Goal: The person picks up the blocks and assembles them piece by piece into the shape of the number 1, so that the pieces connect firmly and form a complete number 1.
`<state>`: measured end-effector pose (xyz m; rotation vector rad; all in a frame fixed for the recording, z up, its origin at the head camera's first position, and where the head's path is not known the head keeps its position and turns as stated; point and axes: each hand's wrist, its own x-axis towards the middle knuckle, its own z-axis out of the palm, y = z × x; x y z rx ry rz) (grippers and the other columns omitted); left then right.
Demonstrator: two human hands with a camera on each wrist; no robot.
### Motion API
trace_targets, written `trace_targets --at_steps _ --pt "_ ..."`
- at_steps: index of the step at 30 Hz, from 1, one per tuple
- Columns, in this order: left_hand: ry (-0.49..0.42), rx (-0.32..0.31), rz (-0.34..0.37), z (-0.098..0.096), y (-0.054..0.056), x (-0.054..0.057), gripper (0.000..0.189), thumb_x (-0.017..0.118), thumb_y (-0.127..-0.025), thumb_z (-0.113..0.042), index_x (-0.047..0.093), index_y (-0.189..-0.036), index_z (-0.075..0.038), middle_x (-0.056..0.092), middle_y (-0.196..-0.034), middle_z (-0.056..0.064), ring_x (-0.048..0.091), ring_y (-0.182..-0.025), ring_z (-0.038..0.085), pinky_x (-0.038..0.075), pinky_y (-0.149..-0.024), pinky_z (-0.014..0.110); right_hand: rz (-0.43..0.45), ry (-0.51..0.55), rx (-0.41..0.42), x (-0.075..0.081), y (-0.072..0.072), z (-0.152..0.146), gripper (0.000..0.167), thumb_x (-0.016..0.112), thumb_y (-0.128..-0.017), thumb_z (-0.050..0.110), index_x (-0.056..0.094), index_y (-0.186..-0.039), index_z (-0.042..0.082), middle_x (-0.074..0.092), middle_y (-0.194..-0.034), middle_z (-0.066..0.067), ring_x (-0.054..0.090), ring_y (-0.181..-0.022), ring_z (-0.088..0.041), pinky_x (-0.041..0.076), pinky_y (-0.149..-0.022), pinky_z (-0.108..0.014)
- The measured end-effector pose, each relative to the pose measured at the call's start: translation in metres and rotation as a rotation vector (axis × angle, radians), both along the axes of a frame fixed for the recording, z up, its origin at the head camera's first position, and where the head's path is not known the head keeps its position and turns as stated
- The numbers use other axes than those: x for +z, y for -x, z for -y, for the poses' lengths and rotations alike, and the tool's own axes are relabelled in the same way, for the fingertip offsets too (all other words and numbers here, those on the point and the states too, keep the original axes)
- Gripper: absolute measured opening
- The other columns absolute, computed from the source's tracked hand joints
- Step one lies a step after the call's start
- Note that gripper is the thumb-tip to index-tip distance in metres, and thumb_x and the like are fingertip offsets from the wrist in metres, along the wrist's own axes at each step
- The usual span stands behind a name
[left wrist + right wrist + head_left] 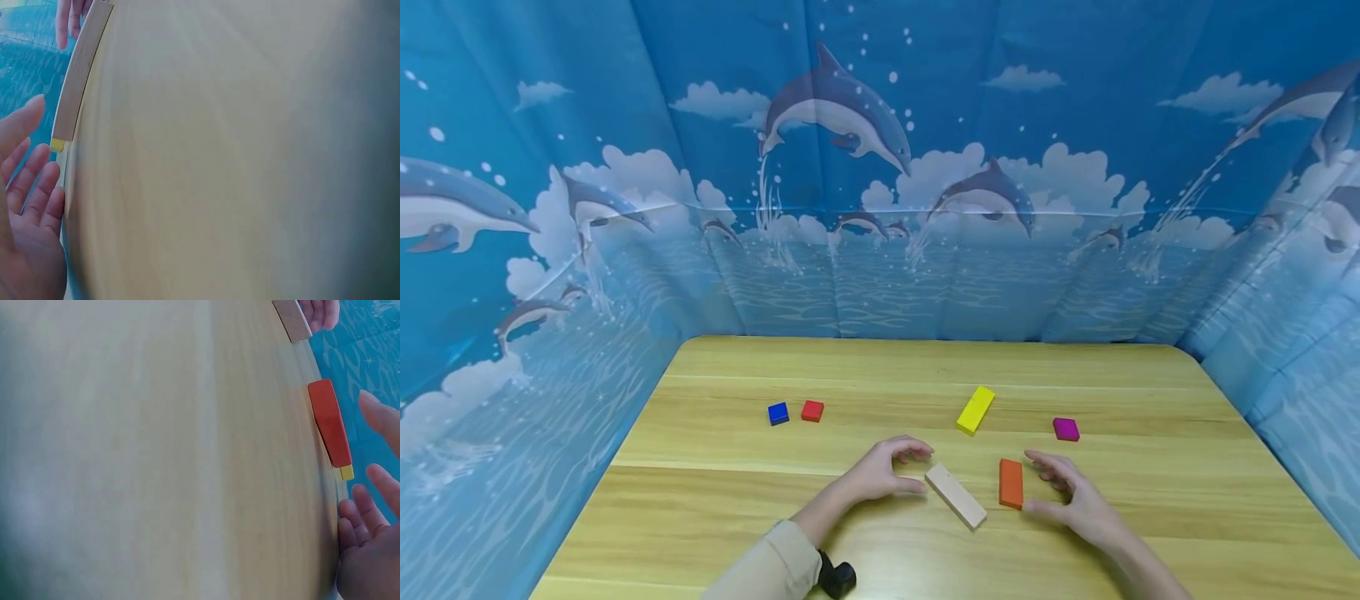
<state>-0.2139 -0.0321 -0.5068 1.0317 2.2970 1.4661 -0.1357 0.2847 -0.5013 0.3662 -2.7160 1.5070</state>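
Note:
A plain wooden block (956, 497) lies slantwise on the table between my hands. Just left of it is my left hand (883, 473), thumb and fingers spread apart with nothing between them. The orange-red block (1011, 483) lies to the right of the wooden one. My right hand (1071, 500) is beside its right edge, the thumb tip close to it; whether they touch I cannot tell. In the right wrist view, the fingers of that hand are apart, near the same orange-red block (330, 423). The left wrist view shows the wooden block (83, 74) beyond my left hand (31, 212).
A yellow block (975, 410) lies farther back, with a small magenta block (1066, 429) to its right. Small blue (778, 413) and red (812, 411) blocks sit at the back left. Behind the wooden table (715, 500) hangs a dolphin-printed curtain (880, 283).

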Motion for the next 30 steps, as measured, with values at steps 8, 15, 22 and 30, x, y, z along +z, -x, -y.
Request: trace_targets --at_steps 8,15,22,30 --pt "0.027 -0.022 -0.004 -0.008 0.005 -0.004 0.051 0.079 -0.070 -0.016 0.059 -0.116 -0.007 0.062 -0.108 0.001 0.054 -0.096 0.011 0.042 -0.083 0.022 -0.003 -0.026 0.009 -0.004 0.000 0.002 0.066 0.076 -0.073 0.018 0.047 -0.130 0.007 0.049 -0.120 -0.012 0.044 -0.102 -0.005 0.037 -0.085 -0.017" --pt "0.094 -0.041 -0.009 -0.011 0.007 -0.005 0.049 0.080 -0.070 -0.019 0.061 -0.115 -0.011 0.060 -0.106 -0.006 0.050 -0.094 0.003 0.040 -0.082 0.019 -0.010 -0.014 0.037 -0.006 0.001 0.003 0.069 0.078 -0.071 0.021 0.046 -0.130 0.004 0.048 -0.121 -0.013 0.042 -0.104 -0.001 0.030 -0.088 -0.007" --pt "0.124 -0.052 -0.028 -0.012 0.005 -0.003 0.048 0.079 -0.070 -0.020 0.061 -0.115 -0.010 0.060 -0.109 -0.004 0.050 -0.095 0.004 0.040 -0.086 0.019 -0.024 -0.032 0.045 -0.005 0.001 0.005 0.069 0.078 -0.070 0.022 0.048 -0.128 0.001 0.049 -0.120 -0.014 0.041 -0.103 0.001 0.026 -0.087 -0.004" --pt "0.167 -0.057 -0.071 -0.014 0.006 -0.004 0.045 0.076 -0.073 -0.019 0.061 -0.115 -0.011 0.060 -0.109 -0.003 0.049 -0.096 0.002 0.040 -0.088 0.018 -0.017 -0.043 0.027 -0.007 0.001 0.007 0.068 0.078 -0.069 0.025 0.050 -0.126 0.002 0.049 -0.120 -0.012 0.040 -0.103 0.001 0.025 -0.087 -0.002"
